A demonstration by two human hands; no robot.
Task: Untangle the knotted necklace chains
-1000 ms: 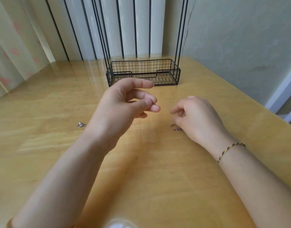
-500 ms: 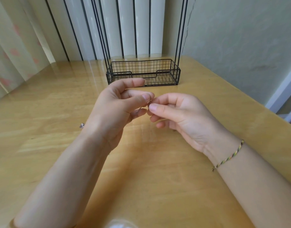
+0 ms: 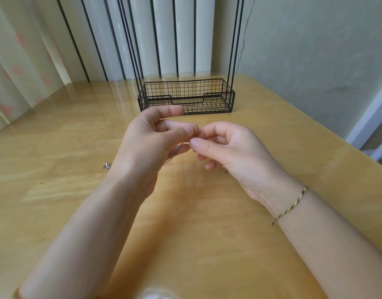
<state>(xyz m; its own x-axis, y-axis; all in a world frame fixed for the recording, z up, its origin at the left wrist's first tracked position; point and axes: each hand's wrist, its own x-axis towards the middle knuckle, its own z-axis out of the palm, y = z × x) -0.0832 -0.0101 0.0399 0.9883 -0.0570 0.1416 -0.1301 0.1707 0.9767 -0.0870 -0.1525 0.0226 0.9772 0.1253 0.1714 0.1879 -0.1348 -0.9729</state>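
The task looks to be in its early or middle stretch, with the picking apart under way and nothing yet clearly freed. Both hands are raised above the glossy yellow wooden worktop [image 3: 207,234] and meet fingertip to fingertip. The left hand [image 3: 147,145] pinches a thin silver necklace chain [image 3: 175,153] between thumb and curled fingers, and a short run of it hangs from the pinch toward seven o'clock, across the hand's lower fingers. The right hand [image 3: 229,147] is curled too, with thumb pressed to forefinger at the same spot. It appears to be nipping the chain there, though the links between its fingertips are too fine to make out. The knot itself cannot be seen, so I cannot tell how much of it is loosened. A small silver jewellery piece [image 3: 106,166] lies on the worktop at nine o'clock from the left wrist, apart from the hands, and may be another part waiting its turn. A tiny dark bit shows under the right hand at six o'clock, too small to name. The black wire mesh basket [image 3: 207,85] stands at twelve o'clock, well beyond the hands. A braided green-and-yellow thread bracelet [image 3: 290,207] circles the right wrist. By my judgement, teasing the loops open and laying the chains out separately is still left.
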